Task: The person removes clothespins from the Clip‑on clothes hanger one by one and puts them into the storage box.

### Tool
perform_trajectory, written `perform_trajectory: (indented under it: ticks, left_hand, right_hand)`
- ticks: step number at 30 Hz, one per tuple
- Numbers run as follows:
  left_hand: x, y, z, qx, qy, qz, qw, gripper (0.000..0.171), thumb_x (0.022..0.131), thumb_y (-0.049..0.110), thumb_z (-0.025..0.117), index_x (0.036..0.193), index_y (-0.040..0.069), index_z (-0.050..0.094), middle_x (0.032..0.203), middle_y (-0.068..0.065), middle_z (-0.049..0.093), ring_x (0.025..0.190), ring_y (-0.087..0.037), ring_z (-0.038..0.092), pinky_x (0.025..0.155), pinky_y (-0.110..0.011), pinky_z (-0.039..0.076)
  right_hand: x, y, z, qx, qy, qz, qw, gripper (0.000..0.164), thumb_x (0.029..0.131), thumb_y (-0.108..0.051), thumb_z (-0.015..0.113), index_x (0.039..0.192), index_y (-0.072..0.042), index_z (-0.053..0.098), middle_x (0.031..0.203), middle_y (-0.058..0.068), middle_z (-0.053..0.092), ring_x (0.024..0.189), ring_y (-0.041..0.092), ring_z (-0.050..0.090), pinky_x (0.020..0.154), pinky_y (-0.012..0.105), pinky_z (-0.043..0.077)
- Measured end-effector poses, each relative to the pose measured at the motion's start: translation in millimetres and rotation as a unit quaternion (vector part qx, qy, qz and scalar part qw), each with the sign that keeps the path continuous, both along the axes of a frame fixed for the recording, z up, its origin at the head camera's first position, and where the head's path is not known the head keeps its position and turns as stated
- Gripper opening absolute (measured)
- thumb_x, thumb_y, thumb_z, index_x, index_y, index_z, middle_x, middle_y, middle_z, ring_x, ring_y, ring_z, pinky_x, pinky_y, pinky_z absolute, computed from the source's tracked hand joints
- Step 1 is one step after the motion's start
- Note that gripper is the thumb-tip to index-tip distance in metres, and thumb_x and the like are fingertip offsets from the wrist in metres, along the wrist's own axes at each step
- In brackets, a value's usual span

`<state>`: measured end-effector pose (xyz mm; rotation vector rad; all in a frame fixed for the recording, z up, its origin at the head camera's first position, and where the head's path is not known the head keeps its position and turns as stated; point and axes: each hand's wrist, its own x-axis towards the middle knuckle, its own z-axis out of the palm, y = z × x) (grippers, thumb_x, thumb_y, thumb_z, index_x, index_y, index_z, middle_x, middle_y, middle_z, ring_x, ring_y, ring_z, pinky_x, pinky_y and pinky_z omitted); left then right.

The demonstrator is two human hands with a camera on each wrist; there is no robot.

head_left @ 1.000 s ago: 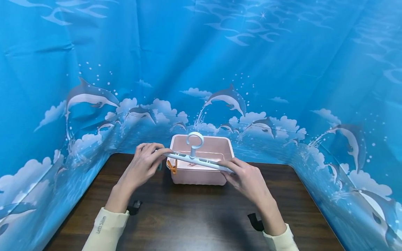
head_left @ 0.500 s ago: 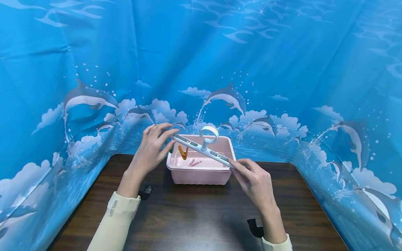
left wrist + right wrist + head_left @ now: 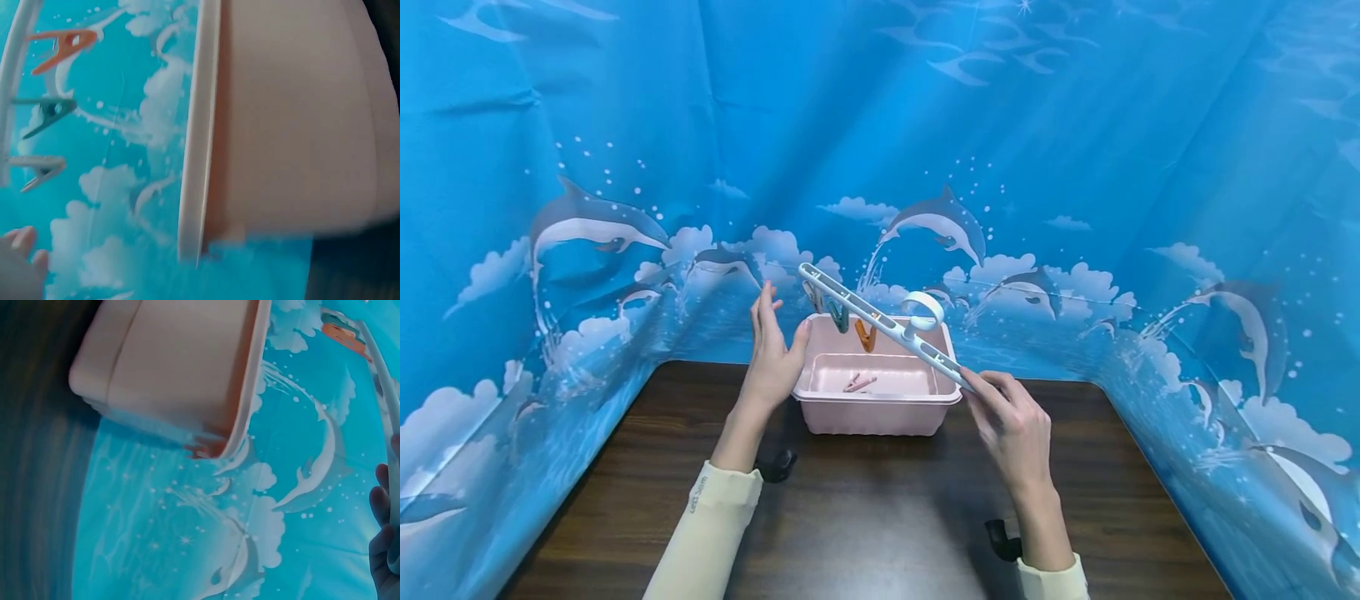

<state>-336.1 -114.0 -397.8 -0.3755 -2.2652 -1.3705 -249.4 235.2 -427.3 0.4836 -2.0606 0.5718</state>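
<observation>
My right hand (image 3: pixel 1015 425) grips the lower right end of a pale blue clip hanger (image 3: pixel 880 321), a slim bar with a ring-shaped hook (image 3: pixel 927 307). The bar slants up to the left above a pink bin. From its raised half hang a whitish clip (image 3: pixel 40 165), a green clip (image 3: pixel 838 317) and an orange clip (image 3: pixel 865 336). My left hand (image 3: pixel 771 354) is off the bar, fingers straight and thumb apart, left of the bin and below the bar's raised end. In the left wrist view, left fingertips (image 3: pixel 25 240) show near the whitish clip.
The pink bin (image 3: pixel 872 417) stands at the back of the dark wooden table (image 3: pixel 880 517). Pink clips (image 3: pixel 859 384) lie on its floor. A blue dolphin-print curtain (image 3: pixel 880 150) surrounds the table at the back and sides.
My left hand has let go of the hanger and straightened its fingers. The hanger's left end has risen, and its hanging clips now show. My right hand keeps its grip.
</observation>
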Motion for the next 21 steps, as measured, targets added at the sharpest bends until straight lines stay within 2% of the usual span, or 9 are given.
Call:
perform_trajectory:
  ticks: [3, 5, 8, 10, 14, 17, 21]
  left_hand:
    - [-8.6, 10, -0.6, 0.046, -0.054, -0.041, 0.9967, 0.083, 0.114, 0.04, 0.051, 0.173, 0.026, -0.006, 0.178, -0.014, 0.011, 0.166, -0.038, 0.018, 0.122, -0.079, 0.024]
    - [-14.6, 17, -1.1, 0.075, -0.061, -0.068, 0.993, 0.08, 0.115, 0.038, 0.05, 0.174, 0.022, -0.002, 0.177, -0.018, 0.018, 0.164, -0.04, 0.022, 0.125, -0.076, 0.022]
    - [-21.5, 27, -1.2, 0.128, -0.046, -0.088, 0.9867, 0.075, 0.115, 0.034, 0.05, 0.173, 0.017, 0.007, 0.171, -0.021, 0.031, 0.159, -0.039, 0.033, 0.129, -0.067, 0.026]
    - [-25.5, 32, 0.1, 0.161, -0.035, -0.093, 0.9819, 0.07, 0.116, 0.031, 0.049, 0.172, 0.013, 0.012, 0.166, -0.022, 0.039, 0.155, -0.037, 0.042, 0.129, -0.06, 0.031]
    - [-32.7, 36, 4.9, 0.208, -0.038, -0.09, 0.9732, 0.062, 0.117, 0.029, 0.047, 0.17, 0.009, 0.023, 0.161, -0.021, 0.046, 0.148, -0.033, 0.052, 0.125, -0.051, 0.04]
    - [-38.1, 36, 7.1, 0.217, -0.05, -0.083, 0.9714, 0.056, 0.117, 0.031, 0.046, 0.167, 0.008, 0.032, 0.158, -0.02, 0.051, 0.14, -0.032, 0.056, 0.122, -0.049, 0.044]
    - [-42.8, 35, 6.9, 0.218, -0.075, -0.085, 0.9694, 0.052, 0.117, 0.036, 0.046, 0.161, 0.009, 0.044, 0.144, -0.021, 0.056, 0.128, -0.032, 0.056, 0.113, -0.042, 0.05]
  right_hand:
    - [-1.9, 0, -1.9, -0.006, 0.005, -0.001, 1.0, 0.044, 0.091, -0.013, 0.087, 0.133, -0.023, 0.079, 0.109, 0.007, 0.077, 0.08, 0.02, 0.068, 0.059, 0.037, 0.055]
    - [-2.5, 0, -3.6, -0.011, 0.008, 0.0, 1.0, 0.045, 0.09, -0.012, 0.089, 0.133, -0.023, 0.079, 0.109, 0.007, 0.077, 0.08, 0.02, 0.068, 0.059, 0.037, 0.055]
    - [-2.7, 2, -6.0, -0.02, 0.015, 0.001, 1.0, 0.048, 0.086, -0.009, 0.091, 0.131, -0.022, 0.08, 0.108, 0.007, 0.077, 0.081, 0.02, 0.069, 0.06, 0.038, 0.056]
    - [-2.2, 4, -6.8, -0.027, 0.017, 0.002, 0.999, 0.049, 0.085, -0.008, 0.092, 0.131, -0.022, 0.08, 0.108, 0.007, 0.077, 0.081, 0.021, 0.07, 0.06, 0.038, 0.056]
    - [-1.4, 9, -6.6, -0.031, 0.013, 0.008, 0.999, 0.048, 0.087, -0.009, 0.09, 0.132, -0.022, 0.079, 0.109, 0.006, 0.077, 0.084, 0.02, 0.071, 0.063, 0.038, 0.056]
    - [-1.9, 13, -5.1, -0.027, 0.011, 0.012, 0.999, 0.047, 0.088, -0.011, 0.089, 0.133, -0.022, 0.079, 0.11, 0.006, 0.077, 0.087, 0.021, 0.072, 0.065, 0.04, 0.058]
    - [-3.9, 18, -2.8, -0.02, 0.013, 0.014, 1.0, 0.048, 0.087, -0.01, 0.09, 0.132, -0.021, 0.079, 0.109, 0.006, 0.077, 0.087, 0.021, 0.072, 0.066, 0.041, 0.059]
